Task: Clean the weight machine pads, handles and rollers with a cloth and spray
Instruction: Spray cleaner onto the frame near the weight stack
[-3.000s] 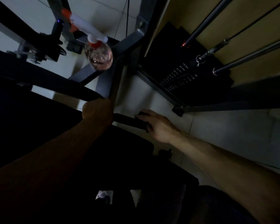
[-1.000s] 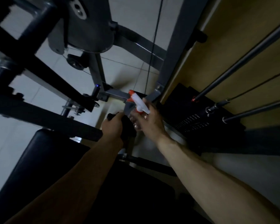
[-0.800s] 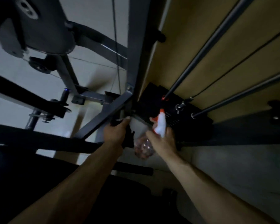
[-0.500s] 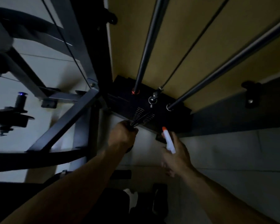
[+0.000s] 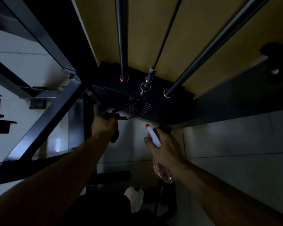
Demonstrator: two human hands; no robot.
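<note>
My left hand (image 5: 104, 126) grips a dark cloth (image 5: 114, 136) right at the lower front edge of the black weight stack (image 5: 155, 101). A coiled black cord (image 5: 127, 105) runs from the stack's selector ring down to this hand. My right hand (image 5: 166, 148) holds the spray bottle (image 5: 152, 136) by its white head. The orange nozzle points up toward the stack, and the clear rounded body hangs below my wrist. A short gap separates the nozzle from the stack.
Two steel guide rods (image 5: 122, 38) and a thin cable (image 5: 164, 36) rise from the stack before a yellow panel. Grey frame beams (image 5: 44, 118) cross on the left. A black padded bar (image 5: 111, 176) and my white-socked foot (image 5: 135, 200) lie below on the tiled floor.
My right hand took the spray bottle off the frame and carried it to the weight stack. My left hand moved with the cloth to the stack's front edge. The view swung right.
</note>
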